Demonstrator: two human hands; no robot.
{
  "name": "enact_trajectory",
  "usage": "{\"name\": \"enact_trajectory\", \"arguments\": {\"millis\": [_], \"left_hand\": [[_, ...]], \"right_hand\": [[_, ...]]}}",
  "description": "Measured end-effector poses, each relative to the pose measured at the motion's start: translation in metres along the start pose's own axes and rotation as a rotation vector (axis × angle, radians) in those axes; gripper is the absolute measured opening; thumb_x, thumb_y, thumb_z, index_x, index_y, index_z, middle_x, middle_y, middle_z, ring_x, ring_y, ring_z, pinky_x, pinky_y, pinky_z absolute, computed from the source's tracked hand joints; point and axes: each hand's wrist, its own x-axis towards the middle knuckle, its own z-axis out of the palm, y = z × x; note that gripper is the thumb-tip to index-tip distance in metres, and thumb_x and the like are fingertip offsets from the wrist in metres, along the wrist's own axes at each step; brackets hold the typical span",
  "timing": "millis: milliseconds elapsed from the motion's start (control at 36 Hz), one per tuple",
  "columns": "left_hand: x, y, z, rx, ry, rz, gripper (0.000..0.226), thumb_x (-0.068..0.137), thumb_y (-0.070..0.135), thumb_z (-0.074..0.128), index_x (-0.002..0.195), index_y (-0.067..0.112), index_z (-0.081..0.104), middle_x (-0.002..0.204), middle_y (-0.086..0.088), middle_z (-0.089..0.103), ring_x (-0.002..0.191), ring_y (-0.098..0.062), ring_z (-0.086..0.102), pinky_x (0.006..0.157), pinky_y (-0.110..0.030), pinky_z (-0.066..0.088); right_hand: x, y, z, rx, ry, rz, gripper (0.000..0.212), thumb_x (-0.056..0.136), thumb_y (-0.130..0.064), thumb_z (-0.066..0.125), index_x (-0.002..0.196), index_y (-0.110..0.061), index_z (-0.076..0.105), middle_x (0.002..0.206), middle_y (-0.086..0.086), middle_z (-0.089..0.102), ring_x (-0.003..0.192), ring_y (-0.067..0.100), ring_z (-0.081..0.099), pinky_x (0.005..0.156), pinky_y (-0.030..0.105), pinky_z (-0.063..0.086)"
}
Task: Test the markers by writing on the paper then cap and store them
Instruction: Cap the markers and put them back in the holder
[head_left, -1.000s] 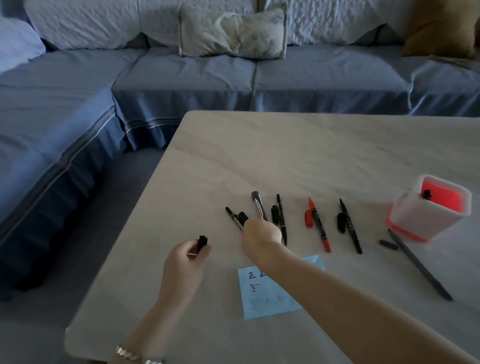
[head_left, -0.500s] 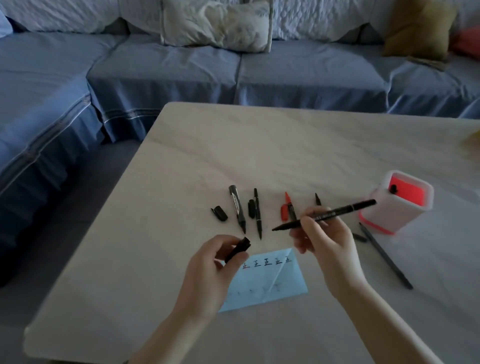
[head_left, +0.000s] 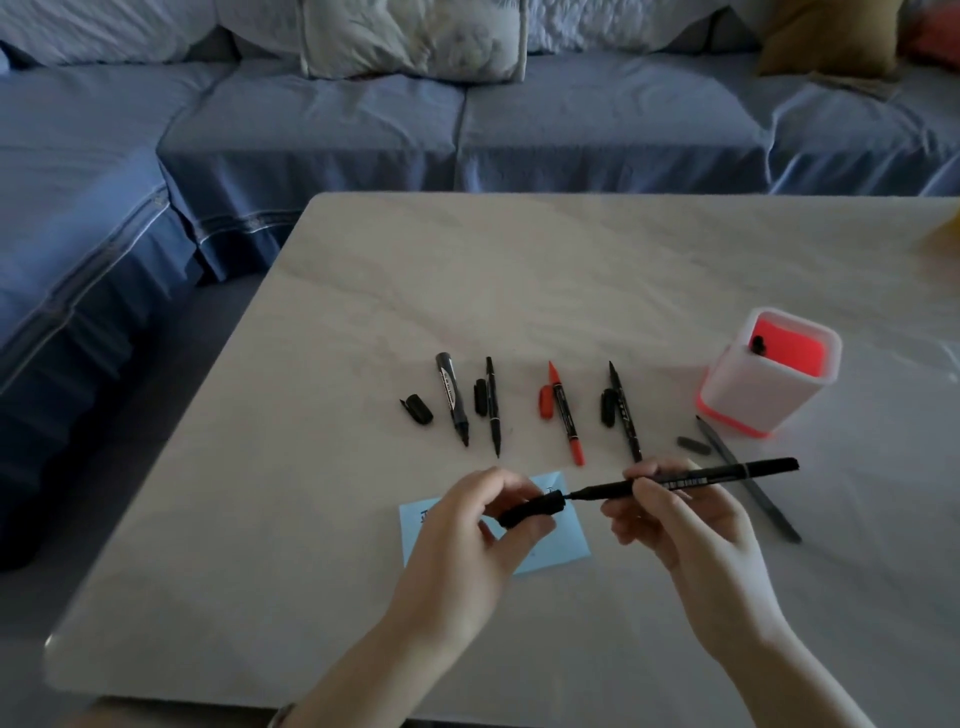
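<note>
My right hand (head_left: 680, 525) pinches a thin black marker (head_left: 691, 476) held level, its tip pointing left. My left hand (head_left: 472, 530) pinches a black cap (head_left: 532, 509) whose mouth meets the marker's tip. Under both hands lies a blue paper (head_left: 566, 545) with small written marks. Beyond it, several uncapped markers lie in a row on the table (head_left: 363, 291): a thick black one (head_left: 451, 396), a thin black one (head_left: 492, 405), a red one (head_left: 565, 415) and another black one (head_left: 623, 413), each with a loose cap beside it. A white and red pen holder (head_left: 753, 395) stands at the right with one marker inside.
A grey pen (head_left: 748, 478) and its small cap (head_left: 693, 445) lie in front of the holder. A blue sofa (head_left: 467, 130) with cushions wraps around the table's far and left sides. The table's left edge drops to a dark floor.
My right hand picked a black marker out of the row and lifted it over the paper. My left hand brought the cap up until it meets the marker's tip.
</note>
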Motion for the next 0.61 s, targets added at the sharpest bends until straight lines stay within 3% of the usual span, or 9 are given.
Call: {"name": "enact_trajectory", "arguments": {"millis": [111, 222, 278, 333, 361, 417, 472, 528, 611], "left_hand": [[-0.003, 0.004, 0.003, 0.007, -0.031, 0.047, 0.027, 0.08, 0.012, 0.071, 0.076, 0.037, 0.06, 0.078, 0.011, 0.064, 0.078, 0.004, 0.056, 0.065, -0.009, 0.041], [-0.004, 0.007, 0.003, 0.034, -0.054, 0.102, 0.026, 0.08, 0.013, 0.07, 0.079, 0.037, 0.06, 0.08, 0.01, 0.063, 0.081, -0.001, 0.057, 0.066, -0.01, 0.042], [-0.005, 0.01, 0.003, 0.055, -0.061, 0.134, 0.027, 0.081, 0.014, 0.07, 0.079, 0.039, 0.059, 0.079, 0.012, 0.061, 0.08, 0.0, 0.056, 0.065, -0.009, 0.04], [-0.006, 0.015, 0.002, 0.092, -0.08, 0.171, 0.025, 0.081, 0.015, 0.069, 0.08, 0.038, 0.059, 0.076, 0.017, 0.059, 0.076, 0.006, 0.053, 0.065, -0.005, 0.037], [-0.007, 0.018, 0.002, 0.108, -0.096, 0.186, 0.019, 0.082, 0.016, 0.068, 0.082, 0.034, 0.062, 0.073, 0.019, 0.057, 0.074, 0.009, 0.052, 0.065, -0.004, 0.035], [-0.008, 0.021, 0.003, 0.139, -0.132, 0.209, 0.006, 0.084, 0.02, 0.066, 0.089, 0.024, 0.067, 0.07, 0.024, 0.055, 0.071, 0.012, 0.05, 0.065, -0.003, 0.035], [-0.008, 0.022, 0.004, 0.146, -0.159, 0.222, 0.01, 0.087, 0.025, 0.062, 0.094, 0.022, 0.068, 0.072, 0.026, 0.055, 0.076, 0.009, 0.051, 0.067, -0.004, 0.035], [-0.008, 0.022, 0.006, 0.151, -0.174, 0.219, 0.012, 0.088, 0.029, 0.059, 0.094, 0.022, 0.067, 0.073, 0.021, 0.055, 0.079, 0.005, 0.051, 0.068, -0.005, 0.036], [-0.009, 0.023, 0.007, 0.174, -0.173, 0.227, 0.016, 0.09, 0.033, 0.056, 0.094, 0.021, 0.066, 0.076, 0.014, 0.058, 0.078, 0.0, 0.051, 0.066, -0.007, 0.036]], "right_hand": [[-0.001, 0.003, -0.003, -0.032, -0.023, 0.018, 0.021, 0.087, 0.007, 0.046, 0.076, -0.004, 0.061, 0.059, 0.014, 0.066, 0.052, 0.018, 0.059, 0.052, 0.021, 0.052], [-0.003, 0.004, -0.004, -0.038, -0.112, 0.06, 0.019, 0.081, -0.001, 0.059, 0.069, -0.012, 0.068, 0.061, 0.016, 0.066, 0.054, 0.021, 0.058, 0.053, 0.021, 0.05], [-0.004, 0.002, -0.002, -0.028, -0.164, 0.082, 0.014, 0.073, -0.025, 0.074, 0.068, -0.013, 0.069, 0.059, 0.016, 0.064, 0.052, 0.021, 0.054, 0.05, 0.021, 0.048], [-0.005, -0.001, -0.001, -0.029, -0.18, 0.082, 0.045, 0.064, -0.056, 0.071, 0.066, -0.012, 0.067, 0.055, 0.014, 0.06, 0.048, 0.017, 0.049, 0.047, 0.021, 0.043], [-0.006, -0.003, 0.001, -0.043, -0.143, 0.072, 0.049, 0.07, -0.061, 0.062, 0.063, -0.013, 0.066, 0.051, 0.011, 0.057, 0.045, 0.015, 0.046, 0.045, 0.02, 0.039], [-0.006, -0.004, 0.004, -0.1, -0.06, 0.053, 0.05, 0.086, -0.05, 0.044, 0.057, -0.013, 0.06, 0.042, 0.005, 0.046, 0.039, 0.011, 0.037, 0.041, 0.016, 0.032], [-0.005, -0.005, 0.007, -0.138, 0.041, 0.051, 0.047, 0.094, -0.03, 0.039, 0.054, -0.009, 0.05, 0.038, 0.001, 0.035, 0.036, 0.009, 0.028, 0.037, 0.014, 0.025], [-0.005, -0.004, 0.011, -0.162, 0.089, 0.055, 0.047, 0.095, -0.014, 0.036, 0.049, -0.011, 0.042, 0.037, -0.001, 0.03, 0.034, 0.009, 0.024, 0.036, 0.014, 0.023], [-0.005, -0.003, 0.016, -0.161, 0.11, 0.071, 0.051, 0.093, -0.007, 0.036, 0.043, -0.017, 0.04, 0.035, -0.001, 0.029, 0.034, 0.009, 0.022, 0.037, 0.017, 0.021]]}}
